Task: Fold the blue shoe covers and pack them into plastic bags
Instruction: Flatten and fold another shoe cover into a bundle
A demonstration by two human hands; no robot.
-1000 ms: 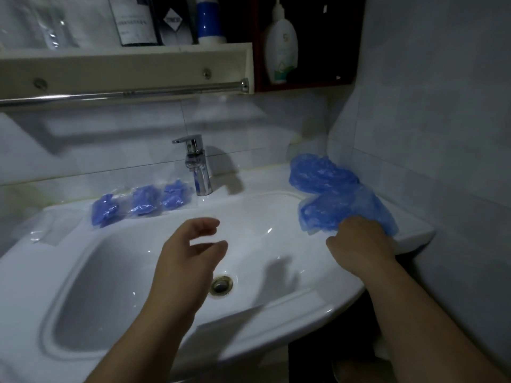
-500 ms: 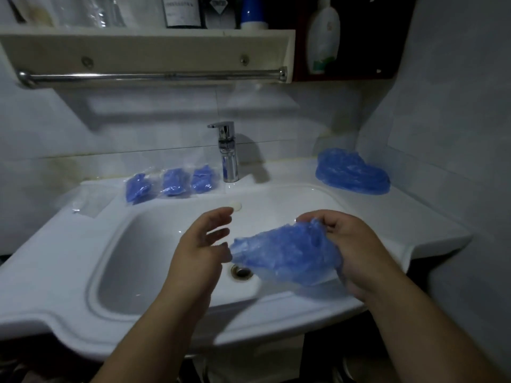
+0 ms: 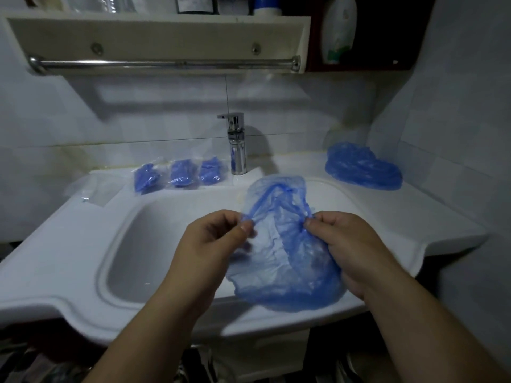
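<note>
A thin blue shoe cover [image 3: 282, 244] hangs spread between both hands above the white sink [image 3: 83, 258]. My left hand [image 3: 213, 241] pinches its left edge with thumb and fingers. My right hand [image 3: 345, 244] pinches the right edge, and the cover drapes over that palm. A pile of loose blue shoe covers [image 3: 362, 168] lies on the sink's back right corner. Three small plastic bags [image 3: 179, 174], each with a folded blue cover inside, lie in a row left of the tap. Empty clear plastic bags [image 3: 88, 189] lie further left on the rim.
A chrome tap [image 3: 236, 145] stands at the back of the basin. Above it run a towel rail [image 3: 166, 63] and a shelf with bottles. A tiled wall closes in the right side.
My right hand brought one cover from the pile to the middle. My left hand has taken hold of its other edge, and the cover is now stretched open between both hands.
</note>
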